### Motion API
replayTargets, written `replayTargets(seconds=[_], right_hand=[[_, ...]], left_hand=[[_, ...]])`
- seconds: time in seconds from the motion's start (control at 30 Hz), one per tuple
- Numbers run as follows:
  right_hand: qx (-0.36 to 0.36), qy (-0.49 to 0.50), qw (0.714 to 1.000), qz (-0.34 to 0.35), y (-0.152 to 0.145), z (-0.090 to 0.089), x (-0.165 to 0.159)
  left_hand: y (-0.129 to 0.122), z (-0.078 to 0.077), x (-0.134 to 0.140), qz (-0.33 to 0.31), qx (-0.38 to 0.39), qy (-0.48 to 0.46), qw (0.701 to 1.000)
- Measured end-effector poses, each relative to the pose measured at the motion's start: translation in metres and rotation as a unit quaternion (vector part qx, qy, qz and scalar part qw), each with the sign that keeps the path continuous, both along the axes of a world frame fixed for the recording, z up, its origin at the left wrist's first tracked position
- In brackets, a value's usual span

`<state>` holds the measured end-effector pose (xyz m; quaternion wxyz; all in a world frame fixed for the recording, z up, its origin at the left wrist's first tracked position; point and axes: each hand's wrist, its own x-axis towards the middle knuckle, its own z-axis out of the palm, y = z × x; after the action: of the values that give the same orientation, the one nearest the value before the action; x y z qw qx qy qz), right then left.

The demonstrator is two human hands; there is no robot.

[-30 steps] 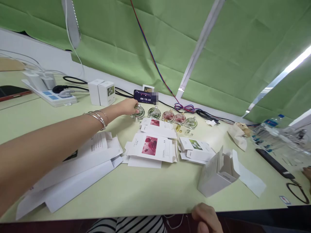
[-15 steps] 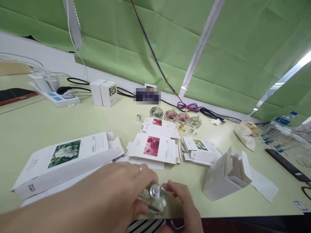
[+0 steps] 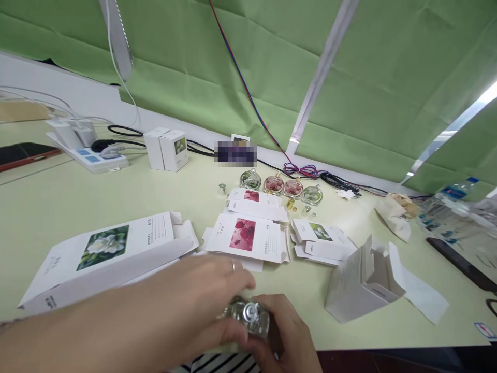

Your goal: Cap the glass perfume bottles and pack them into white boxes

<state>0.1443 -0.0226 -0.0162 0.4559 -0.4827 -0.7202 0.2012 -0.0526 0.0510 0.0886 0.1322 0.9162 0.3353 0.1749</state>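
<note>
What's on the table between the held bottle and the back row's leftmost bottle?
The larger red-flower box, with the smaller red-flower box behind it; the head view shows both.

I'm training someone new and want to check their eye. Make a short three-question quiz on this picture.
1. Count: how many round bottles are in the row at the back of the table?
2. True or false: the left hand is reaching into the upright box.
3. Fill in: the picture on the long left carton shows a white ____.

Key: 1. Four. 2. False; it is on the held bottle, as is the right hand. 3. Flower.
</note>
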Motion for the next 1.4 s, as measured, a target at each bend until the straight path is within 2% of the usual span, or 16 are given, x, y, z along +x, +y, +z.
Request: replayTargets(seconds=[0.03, 0.07, 0.17, 0.2, 0.33, 0.4, 0.5, 0.6, 0.67, 0.8, 0.9, 1.0, 1.07, 1.17, 1.3, 1.4], right_hand=[[0.001, 0.002, 1.0, 0.001, 0.0, 0.0, 0.0], [0.001, 0.005, 1.0, 0.002, -0.001, 0.001, 0.0], [-0.006, 0.005, 1.0, 0.0, -0.002, 0.002, -0.002], [-0.008, 0.002, 1.0, -0.003, -0.003, 0.003, -0.002], [-0.001, -0.004, 1.0, -0.009, -0.004, 0.001, -0.003], [0.008, -0.003, 1.0, -0.007, -0.003, -0.001, -0.003], [0.016, -0.006, 1.0, -0.006, -0.002, -0.006, -0.003], [0.012, -0.009, 1.0, -0.009, -0.001, -0.008, -0.002], [0.006, -0.008, 1.0, -0.008, -0.002, -0.009, -0.002], [-0.016, -0.002, 1.0, -0.006, -0.004, -0.009, -0.002], [-0.029, 0.007, 0.999, -0.011, -0.005, -0.008, -0.003], [-0.027, 0.012, 0.999, -0.014, -0.003, -0.009, -0.006], [-0.023, 0.012, 0.999, -0.026, -0.001, -0.011, -0.009], [-0.018, 0.007, 0.999, -0.042, 0.002, -0.014, -0.011], [-0.022, -0.017, 0.999, -0.035, 0.002, -0.009, -0.01], [-0.009, -0.041, 0.998, -0.037, 0.001, -0.003, -0.008]], left_hand=[[0.012, 0.009, -0.001, -0.005, -0.022, 0.016, 1.0], [0.028, 0.019, -0.003, 0.023, -0.028, 0.025, 0.999], [0.088, 0.036, -0.005, 0.136, 0.043, 0.091, 0.986], [0.11, 0.037, -0.005, 0.144, 0.047, 0.115, 0.982], [0.176, 0.017, 0.0, 0.119, 0.03, 0.208, 0.97], [0.192, 0.003, 0.003, 0.104, 0.025, 0.252, 0.962], [0.199, -0.011, 0.007, 0.1, 0.028, 0.295, 0.95], [0.198, -0.016, 0.009, 0.11, 0.032, 0.306, 0.945], [0.198, -0.014, 0.007, 0.116, 0.034, 0.302, 0.945], [0.192, 0.008, -0.005, 0.123, 0.049, 0.258, 0.957], [0.164, 0.034, -0.015, 0.102, 0.052, 0.19, 0.975], [0.113, 0.048, -0.02, 0.033, -0.002, 0.123, 0.992], [0.077, 0.047, -0.019, -0.037, -0.093, 0.042, 0.994], [0.038, 0.033, -0.017, -0.089, -0.18, 0.014, 0.98], [0.02, 0.015, -0.014, -0.092, -0.22, 0.022, 0.971], [0.017, 0.01, -0.011, -0.087, -0.22, -0.004, 0.972]])
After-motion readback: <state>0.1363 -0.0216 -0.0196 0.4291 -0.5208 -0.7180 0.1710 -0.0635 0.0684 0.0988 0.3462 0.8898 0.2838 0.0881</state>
